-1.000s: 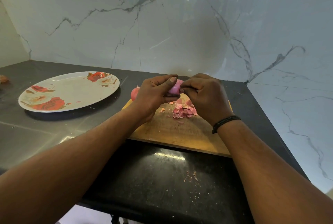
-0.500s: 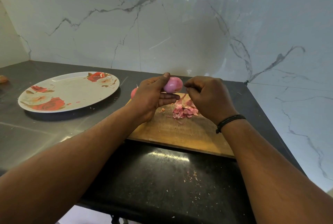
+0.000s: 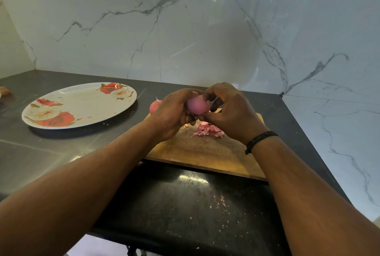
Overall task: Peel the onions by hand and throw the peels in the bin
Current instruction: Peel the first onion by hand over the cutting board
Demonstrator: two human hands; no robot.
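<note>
My left hand [image 3: 174, 109] holds a smooth pink onion [image 3: 197, 106] above the wooden cutting board [image 3: 205, 153]. My right hand [image 3: 230, 111] has its fingers curled round the onion's top and right side. A small heap of pink peels [image 3: 207, 130] lies on the board just under both hands. A second onion [image 3: 154, 106] with its skin on sits on the counter behind my left hand, partly hidden by it. No bin is in view.
A large flowered plate [image 3: 82, 105] lies on the dark counter to the left. A brownish object [image 3: 4, 90] shows at the far left edge. Marble walls close off the back and right. Peel crumbs [image 3: 220, 200] dot the dark surface in front.
My right hand had drawn a little away from the onion half a second ago; now it is back on it, fingers over the top. The onion sits lower between both hands.
</note>
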